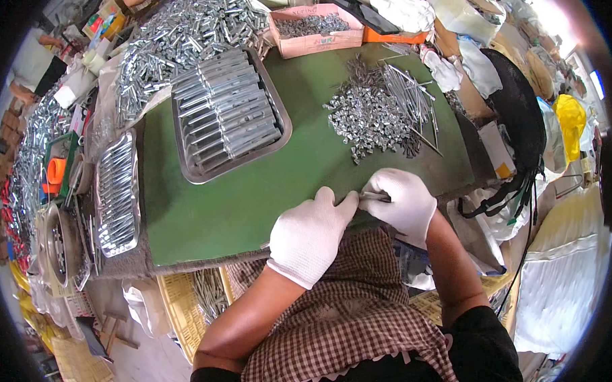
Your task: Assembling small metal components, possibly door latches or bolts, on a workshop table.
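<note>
Both my hands wear white knit gloves and meet at the near edge of a green work mat (199, 228). Pinched in the fingers of my right hand (404, 202) is a small grey metal piece (375, 197). My left hand (309, 237) is closed with its fingertips against that piece. A thin metal rod end (265, 245) pokes out beside the left palm; most of what lies in that hand is hidden. Beyond the hands is a heap of small shiny metal fittings (368, 125), with long thin rods (414, 96) at its right side.
A metal tray (283, 124) of rod-and-tube assemblies sits on the mat. Farther left is a narrower tray (117, 194) of metal parts. Behind are a large heap of metal tubes (186, 33) and a pink box (314, 42) of small pieces. A black bag (519, 109) stands right.
</note>
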`<state>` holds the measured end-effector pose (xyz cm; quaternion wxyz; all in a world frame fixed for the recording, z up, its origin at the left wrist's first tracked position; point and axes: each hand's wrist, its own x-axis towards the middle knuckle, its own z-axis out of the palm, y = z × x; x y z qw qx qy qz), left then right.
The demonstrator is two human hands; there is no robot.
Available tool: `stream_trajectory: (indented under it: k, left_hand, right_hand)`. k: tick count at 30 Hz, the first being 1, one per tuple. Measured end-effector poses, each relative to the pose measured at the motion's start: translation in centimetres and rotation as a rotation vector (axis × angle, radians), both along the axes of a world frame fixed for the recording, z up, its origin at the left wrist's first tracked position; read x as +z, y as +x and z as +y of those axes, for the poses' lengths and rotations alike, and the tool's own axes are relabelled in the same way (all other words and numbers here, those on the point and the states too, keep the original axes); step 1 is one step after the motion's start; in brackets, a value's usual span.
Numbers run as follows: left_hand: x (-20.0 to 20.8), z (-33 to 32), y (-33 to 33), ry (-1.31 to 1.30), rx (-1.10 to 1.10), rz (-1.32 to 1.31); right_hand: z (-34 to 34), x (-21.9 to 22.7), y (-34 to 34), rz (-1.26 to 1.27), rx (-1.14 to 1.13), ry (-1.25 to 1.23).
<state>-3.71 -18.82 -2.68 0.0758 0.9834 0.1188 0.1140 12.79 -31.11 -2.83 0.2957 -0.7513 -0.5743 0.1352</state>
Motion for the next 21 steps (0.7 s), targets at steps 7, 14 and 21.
stream_trajectory:
  k: [7, 14, 21]
  left_hand:
    - [0.6, 0.3, 0.1, -0.056, -0.028, 0.036]
    - [1.1, 0.1, 0.2, -0.053, -0.052, 0.051]
    - [1.6, 0.2, 0.5, -0.060, -0.019, 0.125]
  right_hand:
    - [-0.3, -0.4, -1.1, -0.012, -0.095, 0.039]
    - [1.2, -1.6, -0.5, 1.523, -0.096, 0.641]
    - [3.5, -2.2, -2.3, 1.677, -0.101, 0.927]
